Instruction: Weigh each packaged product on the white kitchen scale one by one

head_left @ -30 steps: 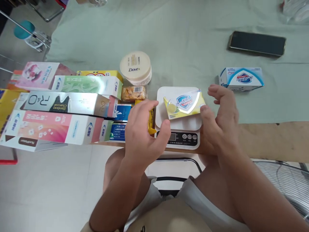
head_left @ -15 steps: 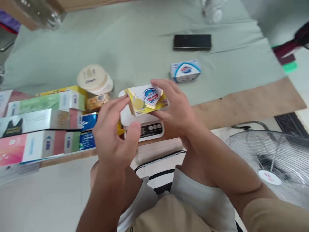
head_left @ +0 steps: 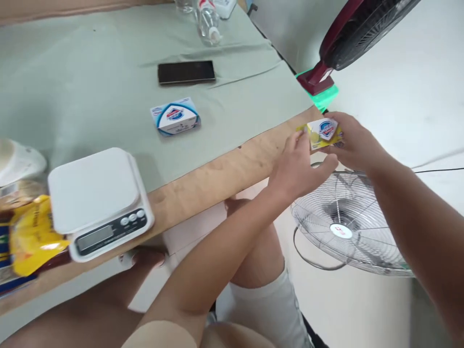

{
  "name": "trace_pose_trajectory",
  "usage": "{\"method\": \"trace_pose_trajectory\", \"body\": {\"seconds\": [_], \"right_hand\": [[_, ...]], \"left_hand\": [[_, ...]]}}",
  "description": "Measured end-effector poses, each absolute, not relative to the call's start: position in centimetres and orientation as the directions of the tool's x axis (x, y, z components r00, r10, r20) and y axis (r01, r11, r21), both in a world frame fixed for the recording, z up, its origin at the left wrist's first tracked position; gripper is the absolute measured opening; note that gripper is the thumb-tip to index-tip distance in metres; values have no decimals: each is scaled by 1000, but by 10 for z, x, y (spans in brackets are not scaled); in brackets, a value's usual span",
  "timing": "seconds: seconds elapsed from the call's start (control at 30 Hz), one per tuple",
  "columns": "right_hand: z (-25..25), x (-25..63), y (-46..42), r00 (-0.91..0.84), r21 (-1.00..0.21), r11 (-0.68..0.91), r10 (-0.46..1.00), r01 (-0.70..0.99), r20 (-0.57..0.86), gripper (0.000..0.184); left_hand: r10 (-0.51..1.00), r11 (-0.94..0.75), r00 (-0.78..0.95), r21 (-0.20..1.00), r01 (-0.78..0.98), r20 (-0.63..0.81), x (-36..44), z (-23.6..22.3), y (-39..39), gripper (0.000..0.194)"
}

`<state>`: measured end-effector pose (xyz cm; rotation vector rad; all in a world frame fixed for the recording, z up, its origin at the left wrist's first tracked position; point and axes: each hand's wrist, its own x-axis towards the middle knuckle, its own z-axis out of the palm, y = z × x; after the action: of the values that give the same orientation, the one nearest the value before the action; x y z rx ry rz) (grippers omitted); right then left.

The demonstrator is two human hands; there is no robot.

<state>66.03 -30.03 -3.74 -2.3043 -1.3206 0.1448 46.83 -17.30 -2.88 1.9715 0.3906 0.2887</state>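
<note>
A yellow-and-white Safeguard soap box (head_left: 322,133) is held out at the right, by the table's corner. My right hand (head_left: 353,140) grips its right end between thumb and fingers. At the other end, the fingertips of my left hand (head_left: 295,166) touch or nearly touch the box, with the thumb spread apart below it. Farther left, a white digital kitchen scale (head_left: 94,191) stands at the table's front edge with nothing on its plate. A white-and-blue Safeguard soap box (head_left: 176,116) lies on the green cloth behind it.
A black phone (head_left: 186,73) and a clear plastic bottle (head_left: 209,24) lie farther back on the cloth. Left of the scale are a yellow packet (head_left: 34,234) and a white jar (head_left: 20,162). A wire-caged fan (head_left: 340,231) stands below the right edge; another dark red fan (head_left: 362,34) is beyond.
The view has swung right. Both hands moved from over the scale to the table's right corner, carrying the yellow soap box. The scale's plate is now uncovered.
</note>
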Motion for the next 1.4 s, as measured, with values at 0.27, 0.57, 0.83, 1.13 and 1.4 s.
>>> {"method": "trace_pose_trajectory", "body": {"seconds": [0.27, 0.57, 0.83, 1.13, 1.4], "right_hand": [[-74, 717, -316, 464, -490, -381, 884, 784, 55, 82], [-69, 635, -270, 258, -441, -185, 960, 878, 110, 71], [-71, 529, -205, 72, -405, -5, 986, 914, 150, 63], [-22, 513, -178, 319, -547, -98, 891, 831, 324, 60], [-59, 507, -23, 459, -687, -297, 886, 664, 61, 50]], "left_hand": [[350, -655, 934, 732, 186, 76, 487, -61, -159, 55], [527, -619, 824, 759, 203, 209, 462, -63, -149, 58], [648, -644, 733, 663, 381, 209, 344, -61, -104, 68], [660, -659, 654, 703, 267, 370, 317, -15, -31, 53], [807, -197, 557, 802, 564, -194, 338, -12, 72, 33]]}}
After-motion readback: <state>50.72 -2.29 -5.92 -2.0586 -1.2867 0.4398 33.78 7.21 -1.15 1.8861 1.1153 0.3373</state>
